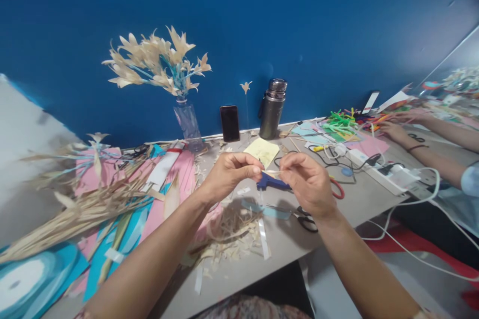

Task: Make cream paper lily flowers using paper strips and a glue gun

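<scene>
Above the table, my left hand and my right hand pinch the two ends of a thin pale strip, which looks like dried husk and spans the gap between my fingertips. Just behind it lies a blue glue gun, partly covered by my fingers. A yellow paper lies farther back. Black-handled scissors rest below my right hand, beside a light blue strip. Pale husk scraps are piled under my left hand.
A bottle of pale flowers, a phone and a thermos stand by the blue wall. Dried husks and a ribbon roll cover the left. At right are a power strip, cables and a co-worker's hand.
</scene>
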The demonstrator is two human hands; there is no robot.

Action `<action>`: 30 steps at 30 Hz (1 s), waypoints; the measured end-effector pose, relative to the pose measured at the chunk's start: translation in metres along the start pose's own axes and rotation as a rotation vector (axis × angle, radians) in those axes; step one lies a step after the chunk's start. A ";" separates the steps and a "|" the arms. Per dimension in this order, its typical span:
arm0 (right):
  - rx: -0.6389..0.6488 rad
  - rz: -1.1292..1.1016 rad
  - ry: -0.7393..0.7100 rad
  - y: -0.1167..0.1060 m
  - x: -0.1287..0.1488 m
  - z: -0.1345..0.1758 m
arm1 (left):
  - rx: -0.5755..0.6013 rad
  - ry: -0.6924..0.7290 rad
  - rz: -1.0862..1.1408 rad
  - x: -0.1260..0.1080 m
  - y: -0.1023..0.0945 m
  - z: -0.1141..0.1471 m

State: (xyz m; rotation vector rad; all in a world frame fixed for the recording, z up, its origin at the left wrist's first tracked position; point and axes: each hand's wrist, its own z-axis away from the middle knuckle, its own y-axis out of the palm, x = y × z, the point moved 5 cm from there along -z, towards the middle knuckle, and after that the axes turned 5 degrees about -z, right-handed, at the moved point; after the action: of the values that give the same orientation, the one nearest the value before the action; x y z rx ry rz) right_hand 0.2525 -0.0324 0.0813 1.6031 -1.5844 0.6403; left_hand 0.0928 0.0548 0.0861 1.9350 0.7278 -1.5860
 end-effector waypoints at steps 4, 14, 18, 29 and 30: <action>-0.005 0.012 0.006 0.001 0.000 0.000 | -0.019 -0.014 -0.003 0.000 0.001 0.001; -0.015 0.106 -0.058 0.005 0.008 0.000 | -0.013 -0.020 -0.042 -0.005 0.004 0.003; -0.043 0.117 -0.100 0.002 0.011 0.001 | 0.002 0.008 -0.060 -0.005 0.002 0.002; -0.035 0.104 -0.085 0.006 0.008 -0.001 | -0.001 -0.003 -0.053 -0.004 0.003 0.002; -0.026 0.105 -0.083 0.006 0.008 -0.001 | -0.005 -0.006 -0.055 -0.003 0.002 0.002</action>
State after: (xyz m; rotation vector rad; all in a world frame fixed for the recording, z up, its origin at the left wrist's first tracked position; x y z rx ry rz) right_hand 0.2473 -0.0358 0.0894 1.5527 -1.7404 0.6128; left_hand 0.0926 0.0517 0.0893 1.9209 0.7877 -1.6207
